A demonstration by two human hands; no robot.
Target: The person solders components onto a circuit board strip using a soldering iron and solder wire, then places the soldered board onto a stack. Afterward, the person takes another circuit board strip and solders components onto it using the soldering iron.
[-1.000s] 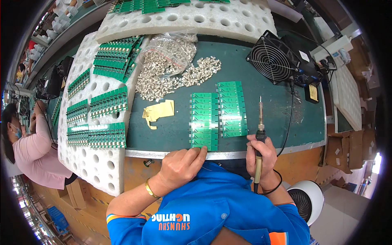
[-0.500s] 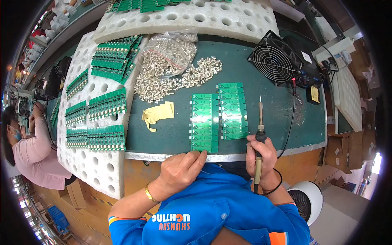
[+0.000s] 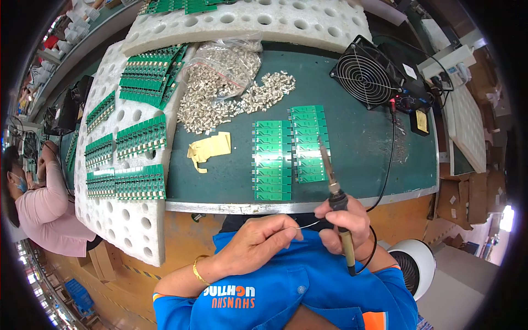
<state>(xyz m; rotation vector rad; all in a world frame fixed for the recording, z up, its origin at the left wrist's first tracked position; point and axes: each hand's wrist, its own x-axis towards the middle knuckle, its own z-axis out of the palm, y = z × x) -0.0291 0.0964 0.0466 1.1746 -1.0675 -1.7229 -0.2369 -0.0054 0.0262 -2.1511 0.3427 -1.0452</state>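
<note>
In my right hand point(image 3: 349, 224) is a soldering iron point(image 3: 342, 212), its tip slanting up and left over the right-hand circuit board. My left hand point(image 3: 264, 242) is closed in front of the table edge, pinching a thin solder wire point(image 3: 308, 226) that stretches across to my right fingers. Two green circuit board panels lie side by side on the table: the left panel point(image 3: 271, 159) and the right panel point(image 3: 308, 124). Neither hand touches the panels.
White foam boards point(image 3: 124, 212) hold several finished-looking green boards point(image 3: 140, 179) at left. Small metallic connectors point(image 3: 206, 107) spill from a plastic bag point(image 3: 234, 60). Yellow paper point(image 3: 209, 149) lies nearby. A black fan point(image 3: 366, 74) stands back right. Another person point(image 3: 49, 209) sits far left.
My left hand has left the left panel and come back toward my body with the solder wire. The iron has moved nearer me and left, its tip now tilted leftward.
</note>
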